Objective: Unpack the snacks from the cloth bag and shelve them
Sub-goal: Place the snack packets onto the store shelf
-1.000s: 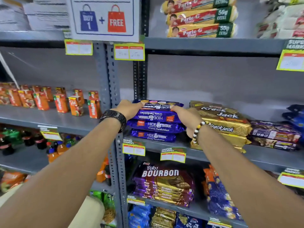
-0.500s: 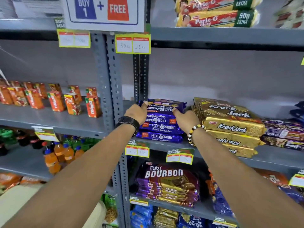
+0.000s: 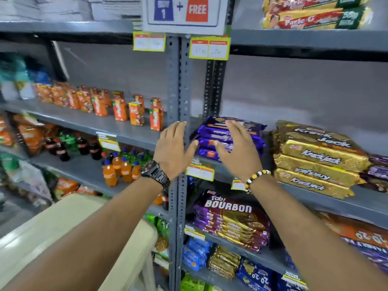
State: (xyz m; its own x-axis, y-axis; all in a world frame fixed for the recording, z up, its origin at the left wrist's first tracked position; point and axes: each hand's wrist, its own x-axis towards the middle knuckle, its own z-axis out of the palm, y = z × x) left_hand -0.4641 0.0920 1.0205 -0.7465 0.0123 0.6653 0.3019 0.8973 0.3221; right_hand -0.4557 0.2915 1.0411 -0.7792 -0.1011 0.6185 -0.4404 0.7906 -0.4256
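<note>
A stack of purple Hide & Seek biscuit packs (image 3: 212,131) lies on the grey middle shelf (image 3: 344,198), just right of the upright post. My left hand (image 3: 173,149), with a black watch on the wrist, hovers open in front of the post, left of the stack. My right hand (image 3: 237,148), with a beaded bracelet, is open in front of the stack, fingers spread, and covers part of it. Neither hand holds anything. The cloth bag is not in view.
Gold Krackjack packs (image 3: 315,160) are stacked right of the purple stack. Bourbon packs (image 3: 231,219) fill the shelf below. Juice cartons (image 3: 119,108) and orange bottles (image 3: 117,169) stand on the left shelves. Parle-G packs (image 3: 315,17) lie on the top shelf. A beige plastic chair (image 3: 63,227) stands at lower left.
Both hands have let go of the Hide & Seek stack and drawn back from the shelf with fingers spread. The view has swung to the left.
</note>
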